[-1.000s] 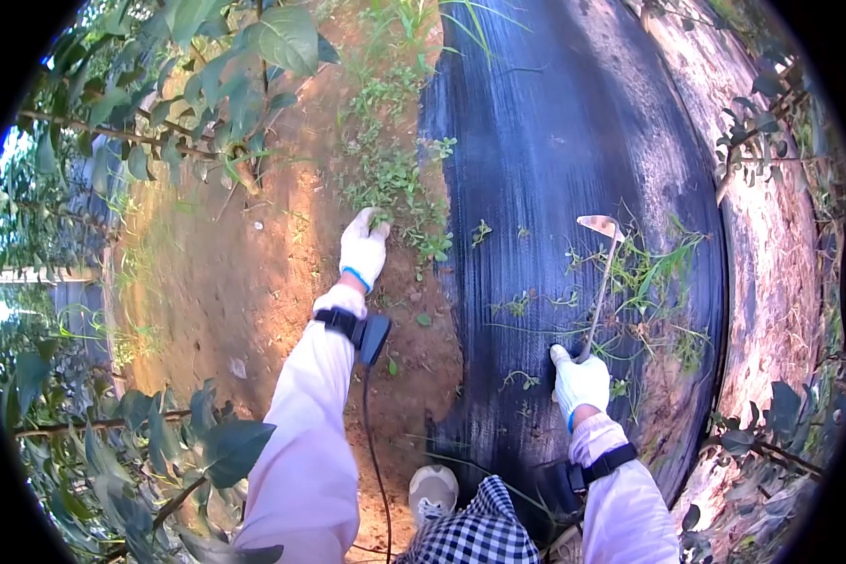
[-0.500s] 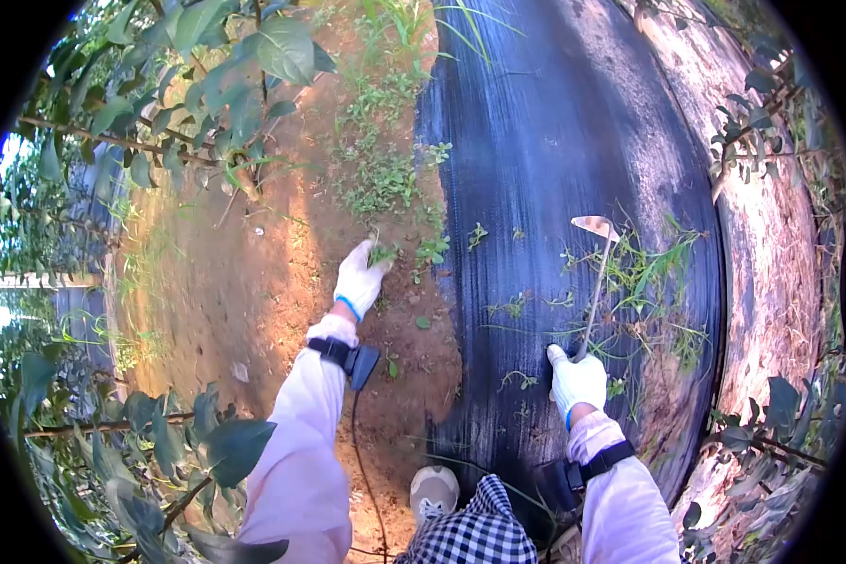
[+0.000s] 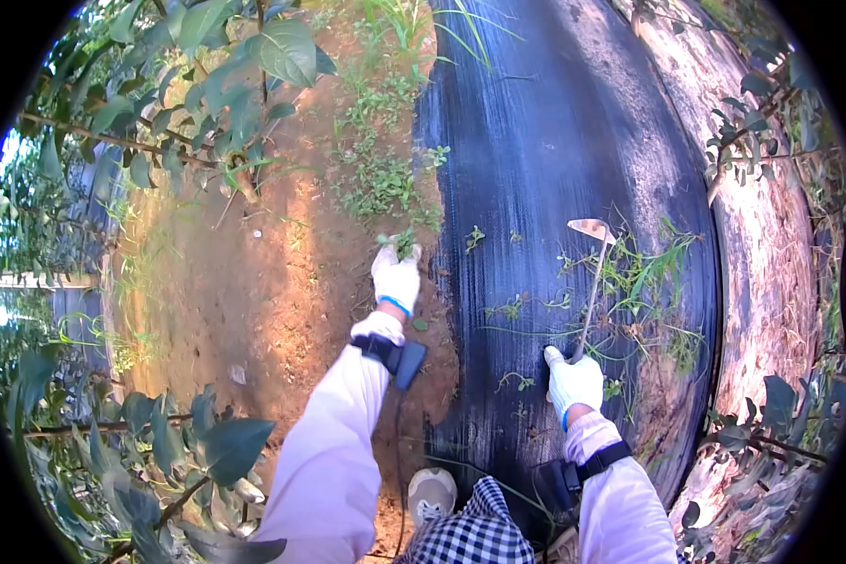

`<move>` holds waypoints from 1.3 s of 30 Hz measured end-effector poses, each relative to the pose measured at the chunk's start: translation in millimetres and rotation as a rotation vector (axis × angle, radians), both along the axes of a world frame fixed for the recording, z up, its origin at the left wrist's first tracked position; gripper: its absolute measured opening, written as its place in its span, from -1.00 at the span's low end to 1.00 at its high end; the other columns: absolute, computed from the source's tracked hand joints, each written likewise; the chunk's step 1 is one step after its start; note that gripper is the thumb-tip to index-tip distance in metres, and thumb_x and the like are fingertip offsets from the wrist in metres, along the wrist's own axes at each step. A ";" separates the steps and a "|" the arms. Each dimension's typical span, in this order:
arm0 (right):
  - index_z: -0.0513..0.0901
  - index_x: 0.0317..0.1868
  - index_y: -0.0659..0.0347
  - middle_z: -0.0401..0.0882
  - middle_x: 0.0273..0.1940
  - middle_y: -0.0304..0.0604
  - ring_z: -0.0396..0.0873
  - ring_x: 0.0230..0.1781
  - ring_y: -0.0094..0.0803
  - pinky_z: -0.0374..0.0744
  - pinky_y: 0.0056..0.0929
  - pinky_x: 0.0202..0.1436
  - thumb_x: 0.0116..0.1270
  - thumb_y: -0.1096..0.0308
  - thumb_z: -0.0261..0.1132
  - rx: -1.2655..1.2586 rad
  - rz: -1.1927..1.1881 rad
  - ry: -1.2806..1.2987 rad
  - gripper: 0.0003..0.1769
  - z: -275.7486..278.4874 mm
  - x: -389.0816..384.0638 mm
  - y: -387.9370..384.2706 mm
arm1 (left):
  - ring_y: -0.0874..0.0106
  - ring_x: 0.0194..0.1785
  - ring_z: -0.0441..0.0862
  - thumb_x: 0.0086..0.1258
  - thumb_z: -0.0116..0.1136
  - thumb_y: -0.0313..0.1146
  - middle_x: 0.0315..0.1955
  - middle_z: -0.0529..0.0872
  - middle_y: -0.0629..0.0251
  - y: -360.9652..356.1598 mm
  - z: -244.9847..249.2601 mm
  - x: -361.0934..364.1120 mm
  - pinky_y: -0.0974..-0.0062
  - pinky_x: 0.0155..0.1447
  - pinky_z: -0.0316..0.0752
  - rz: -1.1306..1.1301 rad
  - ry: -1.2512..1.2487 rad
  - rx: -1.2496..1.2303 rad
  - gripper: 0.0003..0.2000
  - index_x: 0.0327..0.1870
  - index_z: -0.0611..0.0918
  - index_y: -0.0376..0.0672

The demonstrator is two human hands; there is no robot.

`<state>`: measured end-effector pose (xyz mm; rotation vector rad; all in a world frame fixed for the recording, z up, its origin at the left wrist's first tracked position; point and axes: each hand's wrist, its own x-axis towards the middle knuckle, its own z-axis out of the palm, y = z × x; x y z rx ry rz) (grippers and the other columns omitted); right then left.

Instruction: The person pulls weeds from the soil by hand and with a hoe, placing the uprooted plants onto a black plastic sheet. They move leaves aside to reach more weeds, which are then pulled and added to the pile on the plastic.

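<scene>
My left hand (image 3: pixel 397 279), in a white glove, is closed over the bare soil beside the black sheet. Small green weeds (image 3: pixel 400 244) stick out at its fingertips, and the glove hides how much it grips. Lower on the right, my right hand (image 3: pixel 574 383), also gloved, is wrapped around the handle of a hand hoe (image 3: pixel 594 287). The hoe's thin shaft points away from me, its short angled blade at the far end. Beside and beneath the blade lies a heap of pulled grass and weeds (image 3: pixel 644 282) on the black ground sheet (image 3: pixel 536 160).
Low weeds (image 3: pixel 376 179) grow along the soil strip beyond my left hand. Leafy branches (image 3: pixel 226 85) reach in at the left, with more leaves (image 3: pixel 780 404) at the right. My shoe (image 3: pixel 432 493) stands at the sheet's edge. A cable (image 3: pixel 399 470) hangs by my left arm.
My left hand has moved right, towards the sheet's edge, where a small clump of weeds stood; that clump no longer shows there. My right hand and the hoe have barely shifted.
</scene>
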<state>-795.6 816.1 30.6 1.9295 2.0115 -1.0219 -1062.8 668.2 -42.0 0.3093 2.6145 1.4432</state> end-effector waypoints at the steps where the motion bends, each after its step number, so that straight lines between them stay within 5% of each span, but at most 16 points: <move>1: 0.60 -0.43 0.33 0.60 -0.60 -0.07 0.62 -0.67 -0.26 0.55 -0.27 -0.55 0.22 0.02 0.43 0.006 0.010 -0.009 -0.53 -0.3 -0.8 -1.1 | 0.43 -0.16 0.65 0.39 0.19 -0.35 -0.24 0.71 0.20 21.0 14.1 7.6 0.49 -0.02 0.55 0.079 -0.097 0.326 -0.68 0.10 0.57 -0.29; 3: 0.60 -0.43 0.33 0.60 -0.61 -0.07 0.62 -0.68 -0.26 0.56 -0.28 -0.54 0.22 0.01 0.43 -0.014 0.002 0.000 -0.53 -5.9 2.9 -2.2 | 0.50 -0.31 0.56 0.39 0.14 -0.39 -0.33 0.62 0.34 56.3 79.8 36.6 0.58 -0.21 0.54 -0.235 -0.294 0.470 -0.86 -0.09 0.55 -0.18; 4: 0.60 -0.43 0.33 0.60 -0.61 -0.07 0.62 -0.68 -0.25 0.56 -0.28 -0.54 0.22 0.01 0.43 -0.017 -0.003 0.011 -0.53 -6.8 2.7 -0.8 | 0.41 -0.20 0.62 0.29 0.26 -0.37 -0.14 0.63 0.20 75.6 100.4 50.1 0.50 -0.13 0.59 -0.482 -0.187 0.650 -0.59 0.14 0.47 -0.21; 6: 0.60 -0.43 0.34 0.60 -0.61 -0.07 0.62 -0.68 -0.25 0.56 -0.28 -0.53 0.22 0.01 0.43 -0.035 0.006 -0.008 -0.52 -3.7 0.7 -0.1 | 0.28 0.02 0.64 0.12 0.40 -0.36 0.12 0.54 0.02 94.2 114.4 57.7 0.33 0.07 0.59 -0.646 -0.141 0.360 -0.24 0.38 0.29 -0.24; 7: 0.60 -0.43 0.34 0.60 -0.61 -0.07 0.62 -0.68 -0.25 0.56 -0.28 -0.53 0.22 0.00 0.43 -0.042 0.007 -0.014 -0.52 -2.4 -0.1 1.0 | 0.24 0.13 0.61 0.07 0.43 -0.38 0.20 0.50 -0.01 95.7 130.3 51.8 0.30 0.17 0.57 -0.726 -0.401 0.371 -0.15 0.43 0.23 -0.24; 12: 0.63 -0.39 0.33 0.62 -0.58 -0.05 0.65 -0.63 -0.24 0.58 -0.27 -0.50 0.22 0.00 0.44 -0.068 -0.009 -0.045 -0.53 0.6 -2.1 1.4 | 0.05 0.23 0.51 0.03 0.48 -0.23 0.19 0.47 -0.07 33.1 68.9 -24.6 0.26 0.24 0.51 -0.271 0.034 -0.377 -0.20 0.35 0.37 -0.23; 14: 0.68 -0.28 0.32 0.68 -0.34 0.10 0.67 -0.28 -0.02 0.58 -0.17 -0.16 0.19 -0.09 0.41 -0.123 -0.022 -0.097 -0.47 9.6 -7.3 1.6 | -0.03 0.22 0.50 0.01 0.48 -0.20 0.19 0.46 -0.09 24.0 54.4 -38.8 0.22 0.28 0.46 -0.196 0.030 -0.531 -0.23 0.32 0.42 -0.18; 15: 0.71 -0.22 0.32 0.71 -0.22 0.18 0.68 -0.11 0.09 0.58 -0.12 0.00 0.18 -0.13 0.40 -0.145 -0.027 -0.124 -0.43 14.0 -9.8 2.4 | -0.05 0.22 0.49 0.01 0.48 -0.20 0.18 0.46 -0.10 24.8 47.0 -42.1 0.21 0.30 0.44 -0.214 0.046 -0.551 -0.23 0.32 0.43 -0.15; 23: 0.72 -0.19 0.31 0.71 -0.19 0.18 0.68 -0.09 0.08 0.57 -0.10 0.03 0.19 -0.14 0.38 -0.144 -0.004 -0.150 -0.42 25.5 -15.2 3.3 | 0.07 0.06 0.60 0.22 0.29 -0.28 -0.09 0.66 0.08 36.9 -17.5 -67.3 0.24 0.18 0.49 -0.433 0.264 -0.524 -0.65 0.03 0.64 -0.10; 24: 0.72 -0.19 0.31 0.71 -0.19 0.18 0.68 -0.08 0.08 0.57 -0.10 0.03 0.19 -0.14 0.38 -0.138 0.010 -0.154 -0.42 27.6 -14.5 3.5 | 0.19 -0.09 0.65 0.27 0.25 -0.35 -0.29 0.70 0.19 26.4 -30.8 -65.9 0.30 0.06 0.52 -0.290 0.366 -0.219 -0.76 -0.04 0.65 -0.11; 25: 0.72 -0.18 0.31 0.71 -0.18 0.18 0.67 -0.08 0.08 0.57 -0.10 0.04 0.19 -0.14 0.38 -0.155 0.003 -0.150 -0.42 26.4 -12.8 3.9 | 0.35 -0.19 0.64 0.31 0.21 -0.40 -0.34 0.71 0.26 18.4 -17.5 -61.0 0.40 -0.02 0.50 -0.172 0.103 0.055 -0.82 -0.09 0.65 -0.16; 27: 0.72 -0.18 0.31 0.71 -0.17 0.18 0.67 -0.07 0.08 0.57 -0.10 0.04 0.19 -0.15 0.37 -0.185 -0.017 -0.140 -0.42 20.4 -11.4 4.8 | 0.34 -0.11 0.65 0.27 0.20 -0.45 -0.25 0.73 0.17 -4.3 -14.0 -64.3 0.50 0.09 0.48 0.088 -0.079 0.183 -0.84 -0.15 0.68 -0.19; 30: 0.72 -0.17 0.30 0.71 -0.16 0.17 0.67 -0.06 0.07 0.57 -0.10 0.04 0.19 -0.16 0.37 -0.182 -0.025 -0.150 -0.41 10.4 -8.0 3.9 | 0.26 -0.07 0.65 0.26 0.23 -0.39 -0.22 0.72 0.09 -17.0 -16.9 -64.7 0.41 0.10 0.50 -0.014 -0.034 -0.013 -0.79 -0.11 0.67 -0.19; 33: 0.72 -0.15 0.30 0.71 -0.15 0.18 0.67 -0.05 0.07 0.58 -0.10 0.05 0.20 -0.17 0.35 -0.182 -0.005 -0.127 -0.40 15.8 -9.7 4.2 | 0.04 -0.05 0.62 0.21 0.30 -0.21 -0.23 0.68 0.04 16.9 -2.3 -45.2 0.20 0.10 0.49 -0.198 0.412 -0.448 -0.69 -0.11 0.65 -0.19; 37: 0.71 -0.10 0.33 0.70 -0.13 0.19 0.66 -0.02 0.08 0.57 -0.10 0.07 0.21 -0.19 0.33 -0.204 0.017 -0.106 -0.35 13.7 -7.5 5.1 | 0.00 0.00 0.60 0.20 0.29 -0.21 -0.20 0.67 0.01 34.2 4.0 -42.1 0.19 0.12 0.48 -0.267 0.168 -0.549 -0.70 -0.13 0.64 -0.18; 39: 0.70 -0.07 0.33 0.69 -0.12 0.21 0.66 -0.01 0.08 0.57 -0.10 0.09 0.22 -0.23 0.30 -0.210 0.059 -0.127 -0.31 23.7 -10.6 7.0 | 0.14 -0.15 0.66 0.27 0.25 -0.33 -0.18 0.70 0.05 52.9 29.2 -25.8 0.32 -0.04 0.56 -0.338 0.002 -0.302 -0.77 -0.11 0.63 -0.21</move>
